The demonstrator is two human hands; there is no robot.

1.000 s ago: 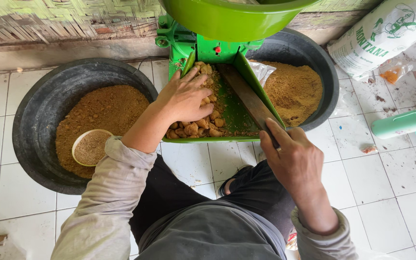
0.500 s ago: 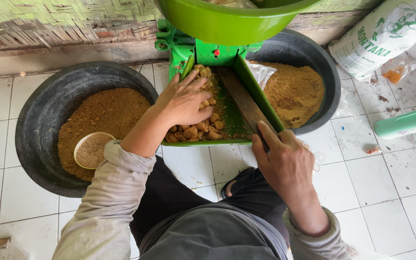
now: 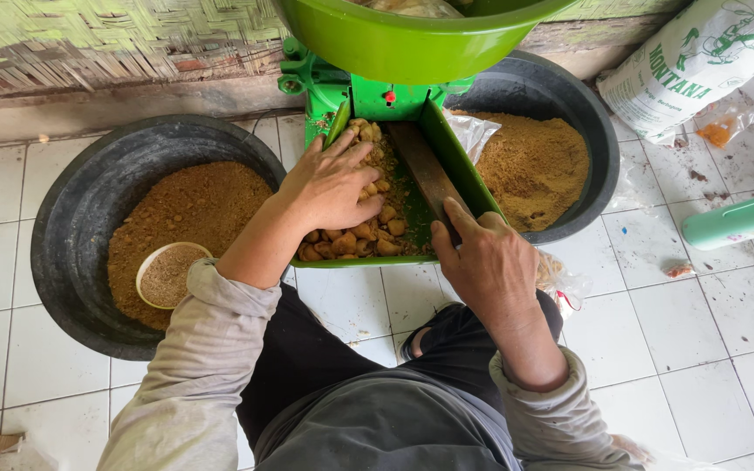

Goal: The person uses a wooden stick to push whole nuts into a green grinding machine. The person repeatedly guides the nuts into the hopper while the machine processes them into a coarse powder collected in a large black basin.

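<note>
A green machine has a sloping green chute (image 3: 460, 170) holding several brown lumps (image 3: 353, 242). My left hand (image 3: 329, 185) lies palm down on the lumps, fingers spread. My right hand (image 3: 488, 262) grips the near end of a flat wooden stick (image 3: 422, 170) that lies along the chute's right side. A large green basin (image 3: 412, 39) sits on top of the machine.
A black tub (image 3: 71, 244) on the left holds brown powder and a small bowl (image 3: 167, 275). A second black tub (image 3: 582, 131) on the right holds more powder. A white sack (image 3: 700, 61) and a light green bottle (image 3: 739, 220) lie on the tiled floor at right.
My right hand and the stick have slid a little farther up the chute. My left hand stays pressed on the lumps, shifted slightly.
</note>
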